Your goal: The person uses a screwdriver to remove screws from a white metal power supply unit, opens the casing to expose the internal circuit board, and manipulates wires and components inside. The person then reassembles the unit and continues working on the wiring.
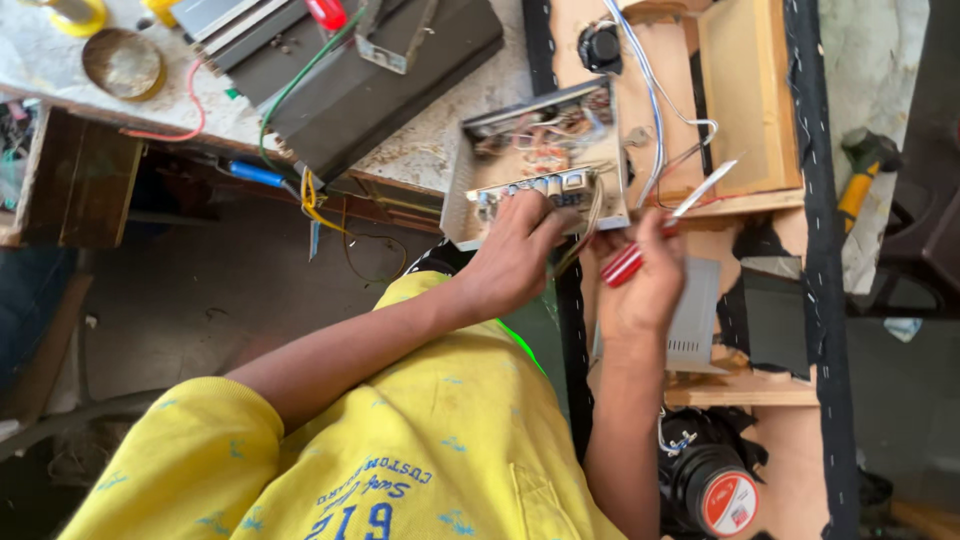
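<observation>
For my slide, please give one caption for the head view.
Left hand steadies an open metal chassis while right hand holds a red-handled screwdriver.
</observation>
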